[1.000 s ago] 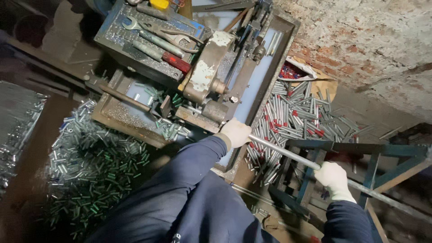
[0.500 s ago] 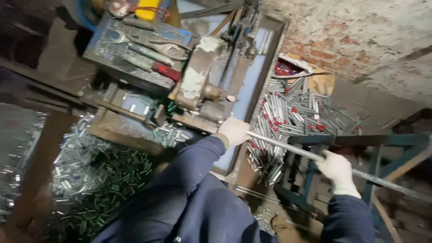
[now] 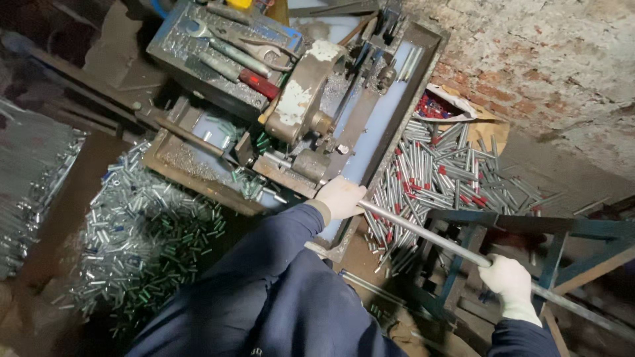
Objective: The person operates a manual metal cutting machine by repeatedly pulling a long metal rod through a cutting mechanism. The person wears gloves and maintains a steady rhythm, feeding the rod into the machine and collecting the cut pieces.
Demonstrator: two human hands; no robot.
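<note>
Both my hands wear white gloves and grip a long thin metal rod that runs from the cutting machine down to the right over a blue metal stand. My left hand holds the rod's end at the machine's tray edge. My right hand clasps the rod farther back, just past the stand. My dark blue sleeves cover the lower middle of the view.
A heap of short cut metal pieces lies on the floor at left. Longer tubes, some with red caps, lie at right below a brick wall. Wrenches sit in a tool tray at top.
The view has shifted a little. My hands keep their grip on the rod, and my right hand sits slightly lower on it than before.
</note>
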